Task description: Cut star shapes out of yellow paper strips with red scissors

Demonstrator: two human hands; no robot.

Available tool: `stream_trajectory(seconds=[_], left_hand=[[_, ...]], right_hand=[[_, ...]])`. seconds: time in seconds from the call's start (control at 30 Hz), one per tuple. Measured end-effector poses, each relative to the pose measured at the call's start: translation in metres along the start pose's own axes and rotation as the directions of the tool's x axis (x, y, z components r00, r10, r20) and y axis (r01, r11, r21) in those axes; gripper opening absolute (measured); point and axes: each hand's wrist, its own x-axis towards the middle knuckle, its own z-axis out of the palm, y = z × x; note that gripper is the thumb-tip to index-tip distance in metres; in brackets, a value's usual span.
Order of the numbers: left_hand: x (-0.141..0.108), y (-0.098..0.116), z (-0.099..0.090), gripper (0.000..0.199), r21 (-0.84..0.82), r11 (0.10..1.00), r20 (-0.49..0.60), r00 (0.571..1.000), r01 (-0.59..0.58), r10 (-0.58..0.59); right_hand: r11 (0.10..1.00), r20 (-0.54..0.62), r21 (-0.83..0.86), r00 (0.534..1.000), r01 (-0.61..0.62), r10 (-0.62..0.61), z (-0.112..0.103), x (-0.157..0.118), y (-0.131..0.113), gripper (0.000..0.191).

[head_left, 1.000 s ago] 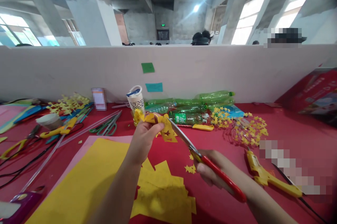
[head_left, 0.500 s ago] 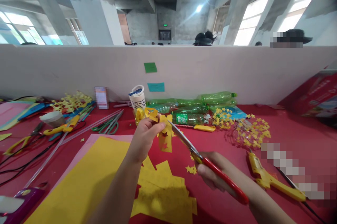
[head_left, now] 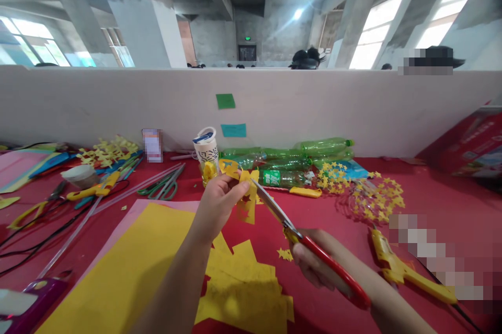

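My left hand (head_left: 221, 200) pinches a strip of yellow paper (head_left: 247, 210) with star-shaped holes cut through it. Red-handled scissors (head_left: 327, 266) are in my right hand (head_left: 314, 258), their blade tips meeting the strip's right edge beside my left thumb. Below my hands lie several yellow paper pieces (head_left: 243, 281), with a large yellow sheet (head_left: 145, 250) to their left. A few loose yellow stars (head_left: 285, 254) rest on the red table near my right hand.
A yellow glue gun (head_left: 396, 266) lies at the right, near star-covered wire (head_left: 380, 200). Green bottles (head_left: 290, 159) and a patterned cup (head_left: 206, 150) stand along the white partition (head_left: 176, 99). Green scissors (head_left: 167, 185) and another yellow glue gun (head_left: 98, 189) lie left.
The paper strip's lower end has lifted slightly. The scissors stay at its edge, with both hands in almost the same place.
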Motion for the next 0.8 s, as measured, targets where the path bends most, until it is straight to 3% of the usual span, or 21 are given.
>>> stream_trajectory(seconds=[0.8], left_hand=[[-0.0007,0.0026,-0.0036,0.011,-0.088,0.995,0.022,0.999,0.051,-0.050]], right_hand=[[0.997,0.003,0.014,0.997,-0.080,0.080,0.0042,0.0011,0.0008,0.060]])
